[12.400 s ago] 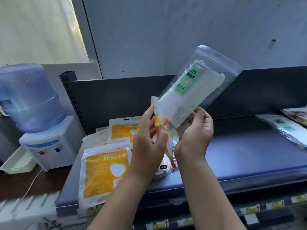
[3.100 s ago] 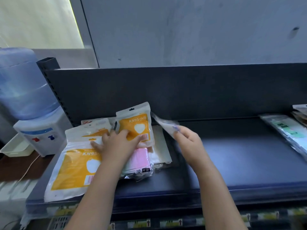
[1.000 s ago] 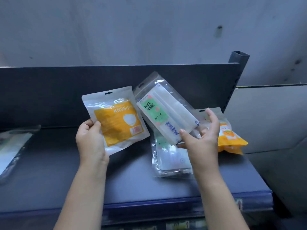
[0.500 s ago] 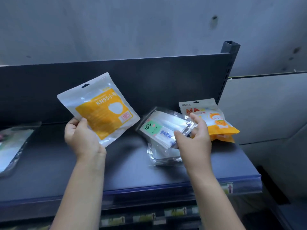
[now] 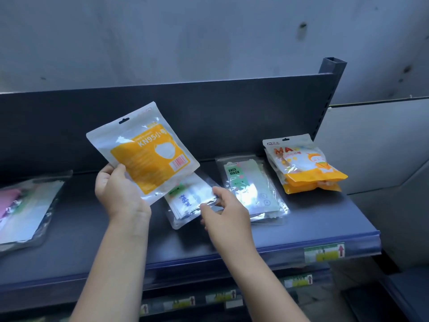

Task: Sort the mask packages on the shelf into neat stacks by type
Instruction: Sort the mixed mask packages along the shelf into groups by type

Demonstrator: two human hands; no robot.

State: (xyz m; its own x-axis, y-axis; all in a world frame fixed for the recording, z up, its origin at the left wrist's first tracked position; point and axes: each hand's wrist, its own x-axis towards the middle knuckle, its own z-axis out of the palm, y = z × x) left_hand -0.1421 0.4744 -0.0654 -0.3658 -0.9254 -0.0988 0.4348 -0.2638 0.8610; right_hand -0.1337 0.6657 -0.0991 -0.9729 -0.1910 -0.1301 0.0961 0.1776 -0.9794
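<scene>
Over the dark shelf (image 5: 313, 219), seen from my head camera, my left hand (image 5: 118, 194) grips the lower corner of an orange KN95 pack (image 5: 144, 154) and holds it tilted in the air, clear of the shelf board; its thumb lies across the front of the pack. My right hand (image 5: 226, 212) pinches the right edge of a clear mask pack (image 5: 185, 201) with blue lettering, thumb and forefinger closed on the film; whether that pack rests on the shelf or hangs just above it I cannot tell, and its upper part is hidden behind the KN95 pack. Just beside it to the right lies a stack of clear FACE MASK packs (image 5: 248, 182) with green labels, flat on the shelf; further right, near the upright post (image 5: 329, 73), sits a pile of orange cartoon-printed packs (image 5: 306, 163) — well apart from my hands. At the far left edge lie more clear packs (image 5: 25, 205), one showing pink inside.
</scene>
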